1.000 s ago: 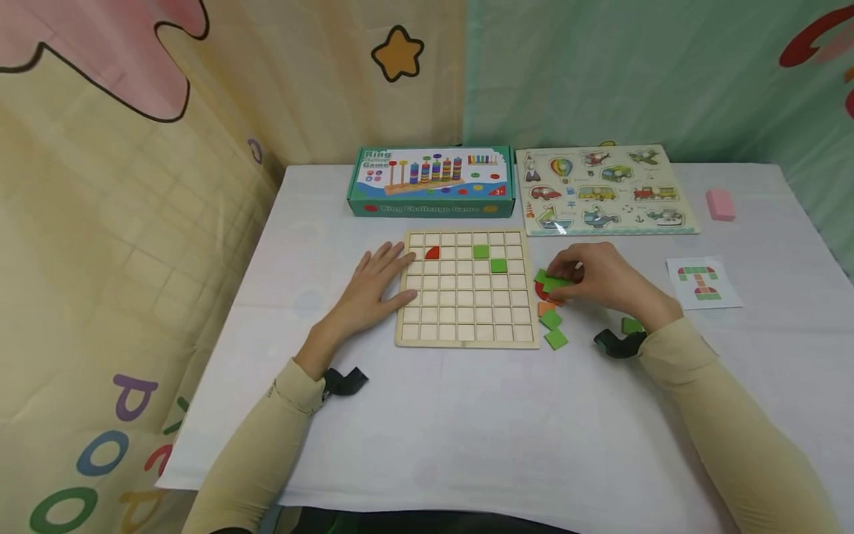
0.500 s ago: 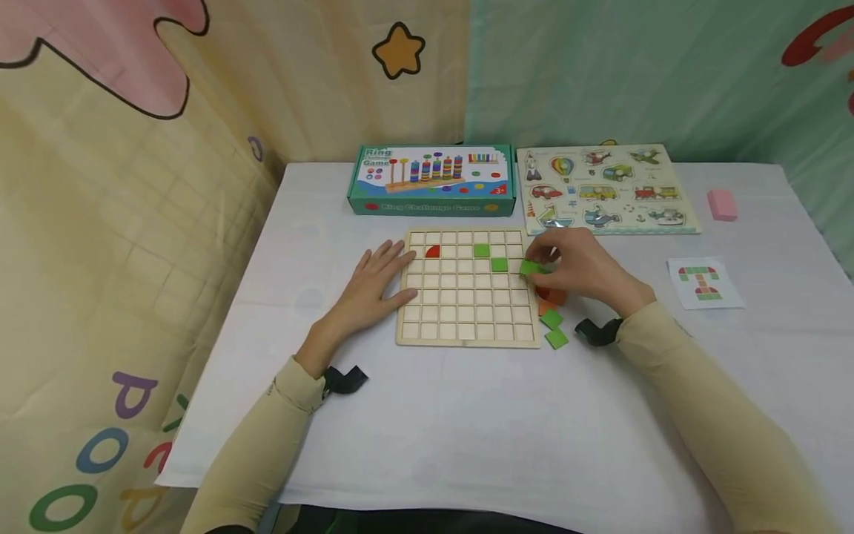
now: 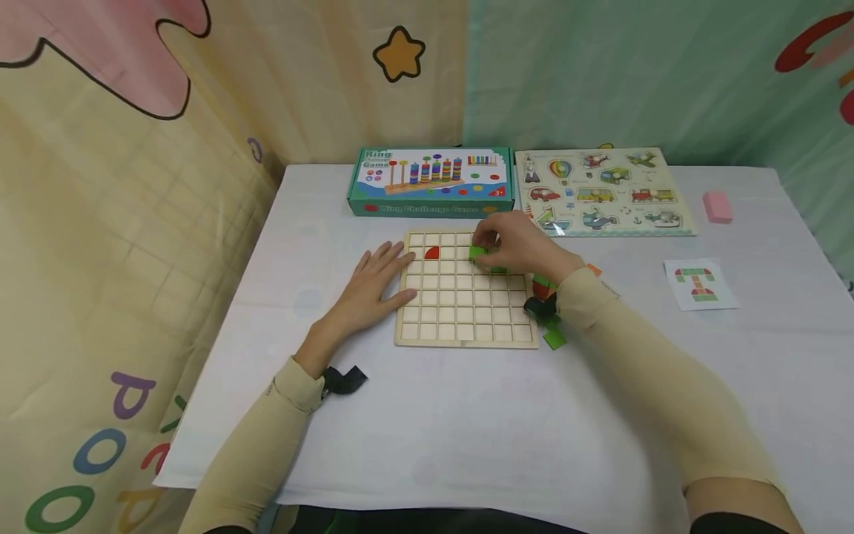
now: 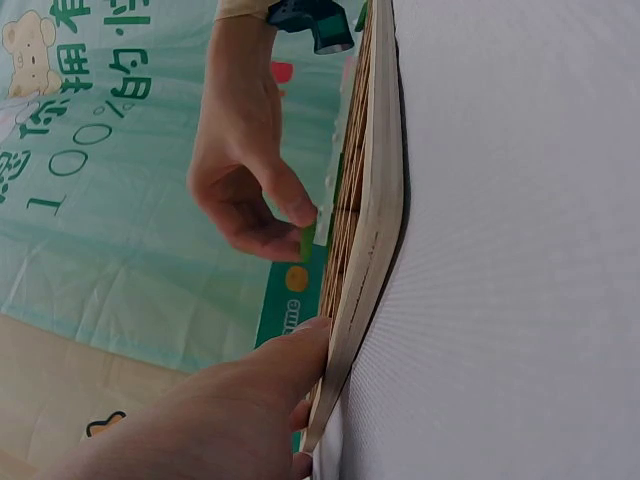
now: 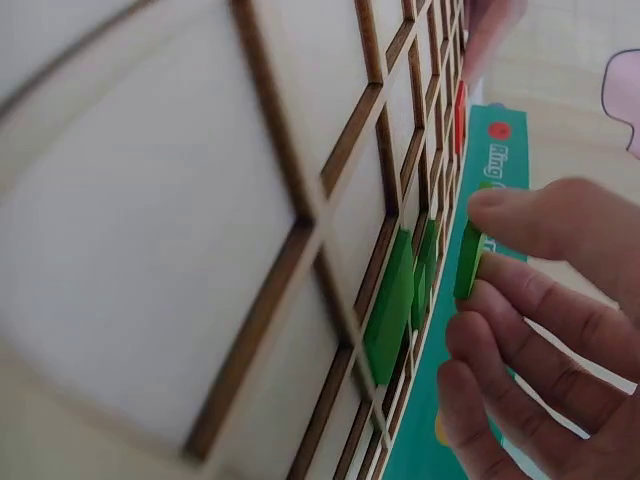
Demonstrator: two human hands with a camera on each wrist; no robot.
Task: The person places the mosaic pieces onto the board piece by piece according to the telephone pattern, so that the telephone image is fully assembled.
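Observation:
My right hand pinches a green square tile between thumb and fingers, just above the upper part of the wooden grid board. In the left wrist view the held tile stands tilted over the board. Two green tiles sit in board cells; the nearer green tile shows clearly in the right wrist view. A red quarter-round piece lies in a cell toward the upper left. Fingers spread, my left hand rests on the board's left edge, its thumb on the rim.
Loose green tiles and a red piece lie right of the board, partly hidden by the right wrist. A pattern card and pink block lie farther right. Behind stand a Ring Challenge Game box and a vehicle puzzle.
My right hand has picked a green tile from the pile at the right and carried it left over the upper board. My left hand has stayed at the left edge.

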